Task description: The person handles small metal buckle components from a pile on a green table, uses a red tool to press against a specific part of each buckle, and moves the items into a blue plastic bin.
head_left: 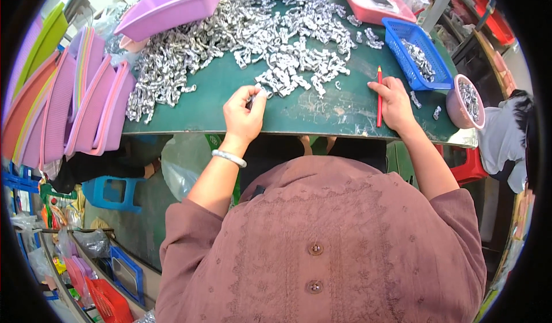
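Note:
My left hand [244, 115] is closed at the near edge of the table, its fingertips pinched around a small silvery metal part [250, 101] that they mostly cover. A pale bangle circles that wrist. To the right, my right hand [393, 101] grips a thin red pencil [379, 107] between thumb and fingers, and the pencil points away from me. Just beyond both hands spreads a large heap of silvery metal parts [287, 64], each small and knobbly, on the green tabletop [322, 116].
A blue basket [425, 78] and a pink tub [460, 115], both holding metal parts, stand at the right. A purple basket [172, 9] sits on the heap's far left. Stacked purple and orange baskets [75, 104] lean at the left edge. A blue stool [115, 193] stands below.

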`<state>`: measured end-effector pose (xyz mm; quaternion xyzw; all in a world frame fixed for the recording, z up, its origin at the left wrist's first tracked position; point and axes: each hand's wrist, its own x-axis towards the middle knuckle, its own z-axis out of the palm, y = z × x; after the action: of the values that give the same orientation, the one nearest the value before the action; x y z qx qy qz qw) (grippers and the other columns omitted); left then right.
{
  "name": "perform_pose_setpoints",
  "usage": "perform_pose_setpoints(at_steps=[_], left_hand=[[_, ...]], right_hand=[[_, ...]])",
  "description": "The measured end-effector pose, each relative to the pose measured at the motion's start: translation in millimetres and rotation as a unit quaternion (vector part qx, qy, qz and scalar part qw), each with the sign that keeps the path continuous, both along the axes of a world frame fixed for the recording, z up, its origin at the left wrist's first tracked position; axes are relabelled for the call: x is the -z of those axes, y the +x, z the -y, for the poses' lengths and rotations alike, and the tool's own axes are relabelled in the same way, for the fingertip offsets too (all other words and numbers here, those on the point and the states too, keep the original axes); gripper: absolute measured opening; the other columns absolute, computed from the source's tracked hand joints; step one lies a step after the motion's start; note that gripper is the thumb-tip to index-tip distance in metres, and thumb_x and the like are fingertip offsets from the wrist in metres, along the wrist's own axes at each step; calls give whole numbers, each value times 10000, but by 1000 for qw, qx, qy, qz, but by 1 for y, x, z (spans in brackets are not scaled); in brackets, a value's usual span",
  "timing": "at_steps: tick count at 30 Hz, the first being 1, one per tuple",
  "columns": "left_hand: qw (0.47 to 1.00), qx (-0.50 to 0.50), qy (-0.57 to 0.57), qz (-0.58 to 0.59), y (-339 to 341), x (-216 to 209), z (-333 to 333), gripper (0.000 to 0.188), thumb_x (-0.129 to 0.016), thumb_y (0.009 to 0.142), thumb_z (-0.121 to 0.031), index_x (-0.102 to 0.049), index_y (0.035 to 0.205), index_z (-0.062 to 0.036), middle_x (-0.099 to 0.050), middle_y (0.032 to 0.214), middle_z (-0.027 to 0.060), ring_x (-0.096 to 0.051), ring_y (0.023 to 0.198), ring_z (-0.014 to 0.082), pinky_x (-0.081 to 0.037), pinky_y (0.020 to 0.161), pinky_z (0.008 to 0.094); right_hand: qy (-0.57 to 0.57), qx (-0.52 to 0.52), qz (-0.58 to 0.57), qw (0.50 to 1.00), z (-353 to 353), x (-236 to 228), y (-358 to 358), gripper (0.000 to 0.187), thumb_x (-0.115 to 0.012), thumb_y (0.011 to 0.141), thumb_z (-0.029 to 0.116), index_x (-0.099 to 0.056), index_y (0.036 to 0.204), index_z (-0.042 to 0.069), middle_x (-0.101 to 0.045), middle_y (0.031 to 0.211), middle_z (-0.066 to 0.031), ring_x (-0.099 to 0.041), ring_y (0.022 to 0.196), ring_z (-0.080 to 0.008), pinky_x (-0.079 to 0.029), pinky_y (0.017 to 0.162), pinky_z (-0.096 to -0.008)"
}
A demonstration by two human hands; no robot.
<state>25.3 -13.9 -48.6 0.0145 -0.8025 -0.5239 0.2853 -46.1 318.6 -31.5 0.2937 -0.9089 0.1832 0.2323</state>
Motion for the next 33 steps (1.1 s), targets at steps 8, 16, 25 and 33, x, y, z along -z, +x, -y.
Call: perform_pose_setpoints(at_steps=[8, 16, 25, 33], left_hand=[[1000, 20, -4, -14, 1, 6, 4, 63, -601, 832, -83, -607, 820, -21, -503, 653, -76, -396, 563, -1, -332, 509, 159], [990, 69, 116, 42, 5, -3, 3, 81, -614, 819, -96, -610, 825, -15, -505, 623, -69, -403, 533, -3, -326, 470, 165], [998, 53, 27, -5, 50, -25, 36, 41, -599, 826, -43, -605, 847, -9, -502, 672, -65, -405, 559, -1, -308, 494, 157], [966, -116, 215, 82, 161, 34, 81, 45, -562, 845, -44, -588, 877, -27, -485, 596, -36, -403, 457, 23, -315, 413, 167]], right_hand=[[-13, 14, 20, 1000, 3, -1, -2, 302, -520, 743, -9, -597, 1028, 54, -533, 899, -125, -501, 886, -308, -421, 790, -366], [-12, 14, 10, 1000, 0, 3, -6, 309, -512, 748, -25, -588, 1036, 55, -532, 893, -119, -500, 870, -312, -423, 772, -374], [0, 6, 3, 1000, 6, 4, -8, 315, -521, 736, -16, -594, 1031, 68, -541, 910, -131, -505, 887, -326, -423, 778, -369], [9, 18, 55, 998, 7, -2, -4, 321, -485, 761, -50, -581, 1052, 45, -537, 930, -146, -506, 921, -320, -412, 820, -348]])
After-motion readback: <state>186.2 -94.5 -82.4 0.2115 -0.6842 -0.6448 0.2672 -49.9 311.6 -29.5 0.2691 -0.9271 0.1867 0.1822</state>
